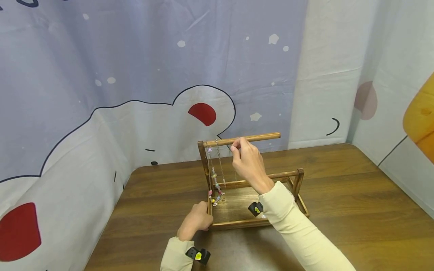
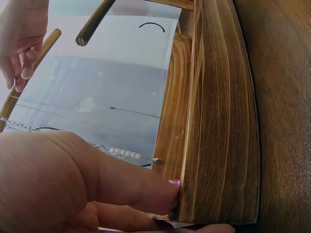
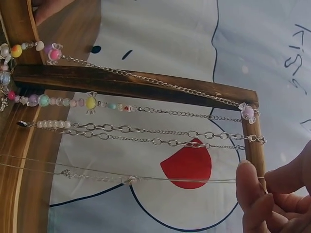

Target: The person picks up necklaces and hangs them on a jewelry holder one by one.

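A wooden jewelry stand (image 1: 234,226) has a tray-like base and a raised bar (image 1: 269,136). My left hand (image 1: 198,216) grips the base's near left corner, its thumb (image 2: 146,187) inside the rim. My right hand (image 1: 250,161) is at the bar, pinching a thin necklace (image 3: 209,180) between thumb and fingertips; the exact contact is partly hidden. Left of it on the bar hang a silver chain with white beads (image 3: 53,124) and a colorful beaded necklace (image 3: 68,102) with candy-shaped charms.
A lower wooden bar (image 1: 281,174) crosses the stand's right part. The stand rests on a brown wooden table (image 1: 152,192). Behind the table hangs a printed curtain (image 1: 145,75). Black straps with yellow marks are on both sleeves.
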### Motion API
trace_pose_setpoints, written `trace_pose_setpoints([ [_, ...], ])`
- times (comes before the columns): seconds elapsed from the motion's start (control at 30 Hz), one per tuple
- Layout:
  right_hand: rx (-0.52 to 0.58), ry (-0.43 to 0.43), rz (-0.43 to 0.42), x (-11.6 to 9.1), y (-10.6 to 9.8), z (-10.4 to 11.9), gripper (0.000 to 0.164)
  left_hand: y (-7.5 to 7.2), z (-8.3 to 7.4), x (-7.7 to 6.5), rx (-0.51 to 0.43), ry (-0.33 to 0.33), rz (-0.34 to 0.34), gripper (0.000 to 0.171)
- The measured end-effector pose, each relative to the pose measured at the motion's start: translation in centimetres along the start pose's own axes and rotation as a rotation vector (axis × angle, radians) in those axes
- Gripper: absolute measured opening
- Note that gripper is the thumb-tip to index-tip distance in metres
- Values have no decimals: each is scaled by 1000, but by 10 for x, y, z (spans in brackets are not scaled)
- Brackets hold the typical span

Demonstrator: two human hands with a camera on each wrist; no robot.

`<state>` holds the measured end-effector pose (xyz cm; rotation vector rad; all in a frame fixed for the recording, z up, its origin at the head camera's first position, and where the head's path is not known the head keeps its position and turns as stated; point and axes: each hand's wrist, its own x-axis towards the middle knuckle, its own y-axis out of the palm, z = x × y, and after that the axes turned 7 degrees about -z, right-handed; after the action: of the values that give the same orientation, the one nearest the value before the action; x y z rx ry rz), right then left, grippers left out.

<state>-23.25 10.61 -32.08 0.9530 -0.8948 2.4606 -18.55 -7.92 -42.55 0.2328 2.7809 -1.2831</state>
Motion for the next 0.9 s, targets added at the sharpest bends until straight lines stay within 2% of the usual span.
trace_pose_setpoints([
  [0.33, 52, 6, 1, -11, -5, -7, 4, 1, -1, 0, -1, -1, 5, 16],
  [0.53, 34, -4, 14, -26, -6, -19, 4, 0, 0, 0, -15, 0, 12, 17],
  [0.7, -9, -40, 29, -39, -4, -28, 4, -1, -1, 1, -25, -5, 22, 20],
  [0.9, 7, -88, 31, -54, -4, -31, 5, 1, -1, 1, -9, -3, 6, 19],
])
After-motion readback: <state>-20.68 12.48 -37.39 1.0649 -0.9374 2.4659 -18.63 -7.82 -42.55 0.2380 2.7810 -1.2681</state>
